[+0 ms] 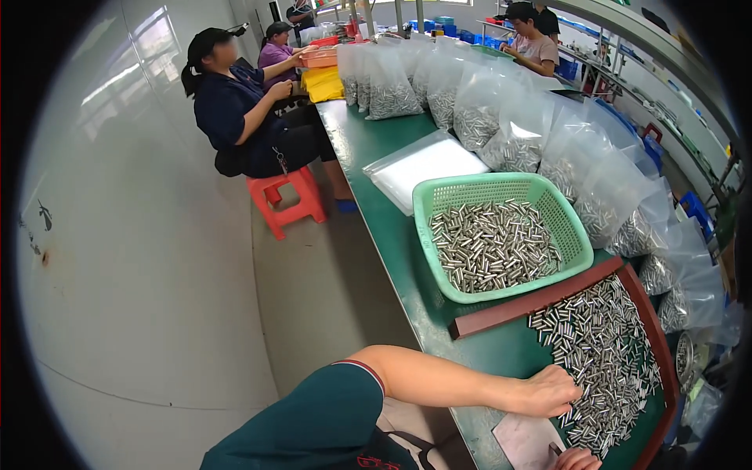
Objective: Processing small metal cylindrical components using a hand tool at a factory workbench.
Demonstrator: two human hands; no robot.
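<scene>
The left hand, fingers curled together, rests on the heap of small silver metal cylinders spread on the green tabletop inside a dark red wooden frame, apparently sorting them; next comes gathering a batch. The right hand is cut off at the lower edge, its grip unreadable, beside a pale card.
</scene>
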